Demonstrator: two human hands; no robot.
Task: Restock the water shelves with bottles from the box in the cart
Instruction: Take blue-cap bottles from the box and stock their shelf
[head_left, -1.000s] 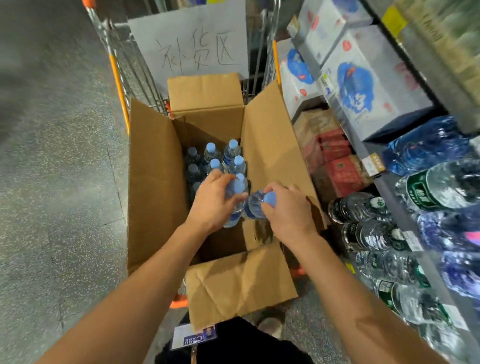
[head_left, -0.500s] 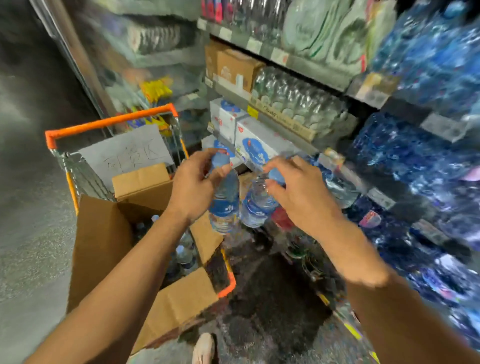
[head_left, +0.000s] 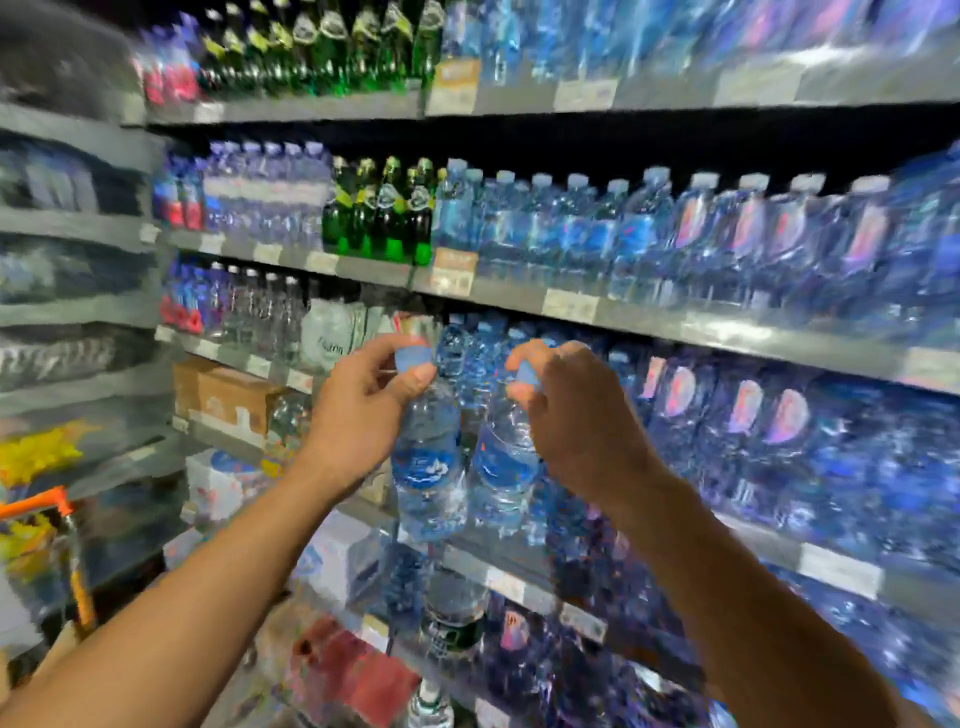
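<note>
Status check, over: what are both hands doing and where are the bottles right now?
Left hand grips one bottle by the neck. Right hand grips a second bottle likewise. Both hang upright before the stocked water shelf. Nothing blocking.

Middle shelf (head_left: 649, 322) fully lined with bottles (head_left: 571, 228); dark open band above their caps; lower shelf (head_left: 519, 577) crowded behind both held bottles (head_left: 431, 467).

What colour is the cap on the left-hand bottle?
Light blue cap, seen in the head view.
</note>
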